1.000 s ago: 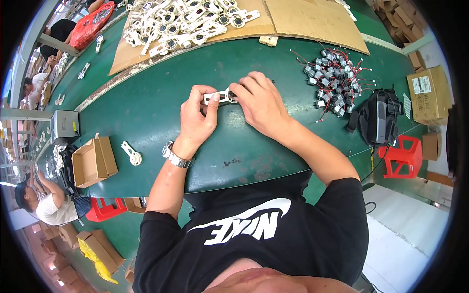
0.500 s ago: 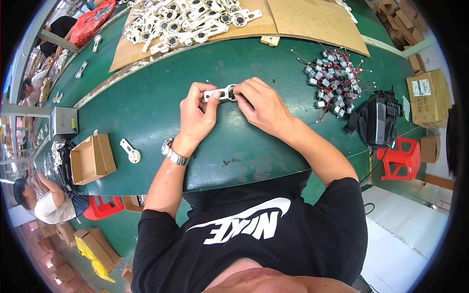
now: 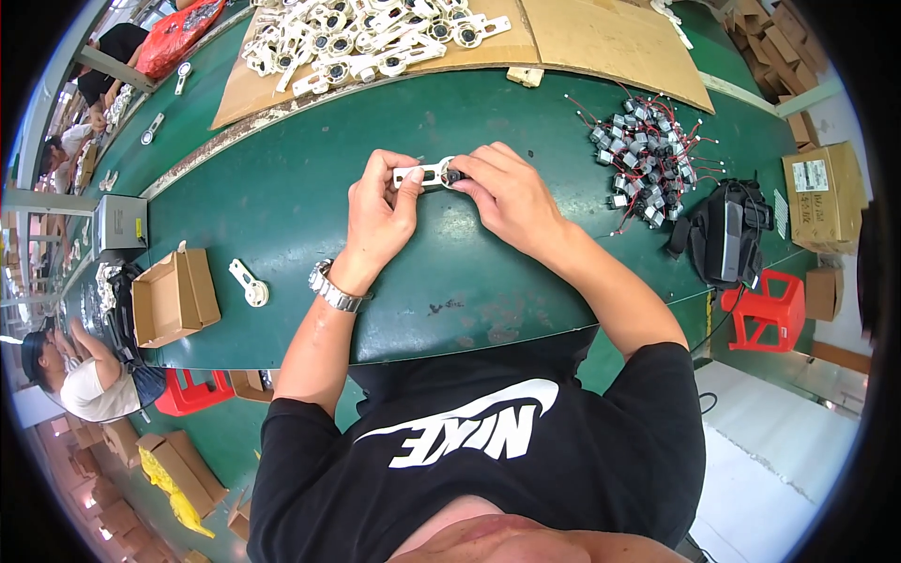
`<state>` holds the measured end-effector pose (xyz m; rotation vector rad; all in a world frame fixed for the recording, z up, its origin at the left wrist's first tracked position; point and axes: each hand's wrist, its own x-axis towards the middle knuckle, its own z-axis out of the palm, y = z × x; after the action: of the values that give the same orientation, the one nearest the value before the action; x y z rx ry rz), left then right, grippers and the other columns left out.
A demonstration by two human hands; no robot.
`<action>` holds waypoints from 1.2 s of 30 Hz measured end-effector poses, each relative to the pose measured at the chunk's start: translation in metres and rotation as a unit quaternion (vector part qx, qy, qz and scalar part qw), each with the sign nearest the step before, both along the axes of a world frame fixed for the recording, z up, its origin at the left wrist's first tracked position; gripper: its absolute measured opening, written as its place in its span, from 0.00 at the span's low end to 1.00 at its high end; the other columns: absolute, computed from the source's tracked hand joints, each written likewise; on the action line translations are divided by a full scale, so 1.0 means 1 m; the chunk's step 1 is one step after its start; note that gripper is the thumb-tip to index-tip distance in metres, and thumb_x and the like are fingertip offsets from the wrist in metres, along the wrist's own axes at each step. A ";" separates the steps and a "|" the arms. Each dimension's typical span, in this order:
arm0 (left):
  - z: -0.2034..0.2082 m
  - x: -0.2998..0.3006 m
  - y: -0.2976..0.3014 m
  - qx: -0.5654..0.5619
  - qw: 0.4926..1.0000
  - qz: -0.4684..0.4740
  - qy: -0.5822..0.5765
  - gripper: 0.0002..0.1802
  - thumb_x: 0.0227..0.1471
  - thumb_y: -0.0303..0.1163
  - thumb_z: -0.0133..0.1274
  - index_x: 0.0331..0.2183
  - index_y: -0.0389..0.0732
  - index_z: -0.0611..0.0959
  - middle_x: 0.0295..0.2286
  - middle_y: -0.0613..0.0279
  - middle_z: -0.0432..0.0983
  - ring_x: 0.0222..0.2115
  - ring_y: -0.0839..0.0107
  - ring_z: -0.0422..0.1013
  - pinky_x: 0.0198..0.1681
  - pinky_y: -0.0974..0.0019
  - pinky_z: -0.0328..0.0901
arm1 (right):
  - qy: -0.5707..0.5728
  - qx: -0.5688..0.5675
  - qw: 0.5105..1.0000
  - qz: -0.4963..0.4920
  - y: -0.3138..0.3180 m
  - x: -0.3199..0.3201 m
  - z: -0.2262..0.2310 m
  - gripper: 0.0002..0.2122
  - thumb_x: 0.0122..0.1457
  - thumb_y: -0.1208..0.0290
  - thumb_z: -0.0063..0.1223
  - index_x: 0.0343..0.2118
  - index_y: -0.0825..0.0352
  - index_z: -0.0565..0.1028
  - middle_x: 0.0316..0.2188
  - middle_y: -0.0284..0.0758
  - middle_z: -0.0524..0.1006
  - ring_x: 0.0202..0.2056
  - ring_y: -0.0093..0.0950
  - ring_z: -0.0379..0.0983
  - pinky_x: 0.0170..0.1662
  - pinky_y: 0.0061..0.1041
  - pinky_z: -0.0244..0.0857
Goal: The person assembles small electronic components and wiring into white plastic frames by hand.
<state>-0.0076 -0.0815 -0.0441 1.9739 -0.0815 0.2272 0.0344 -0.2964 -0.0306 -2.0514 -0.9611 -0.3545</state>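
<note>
Hands at work: 2, left grip and right grip.
White part in hand: 1.
Dark piece at its ring: 1.
Loose white part on the tabletop: 1, near the open box, also 1.
White heap on cardboard: similar parts, overlapping too much to count.
Motor heap: small silver motors with thin red wires, too tangled to count.
Black bag: 1, beside the motors.
Part's look: flat and elongated, a slotted arm widening into a round ring; the dark piece is short and stubby.
Part's place: held level between both hands, above the tabletop's middle.
Left grip: thumb and fingers clamped on the arm's end.
Right grip: fingertips pinched around the dark piece at the ring end, partly covering it.
</note>
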 end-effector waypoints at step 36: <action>-0.002 -0.004 -0.013 -0.074 0.995 -0.034 -0.061 0.10 0.68 0.33 0.56 0.44 0.37 0.76 0.33 0.62 0.83 0.31 0.82 0.77 0.26 0.78 0.67 | 0.465 0.120 0.870 0.106 -0.011 0.026 -0.006 0.12 0.70 0.69 0.57 0.52 0.67 0.79 0.33 0.26 0.79 0.32 0.15 0.73 0.36 0.19 0.68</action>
<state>-0.0119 -0.0946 -0.0458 1.8053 -0.2048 0.3008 0.0607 -0.3071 -0.0366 -1.5577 -0.4786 0.5790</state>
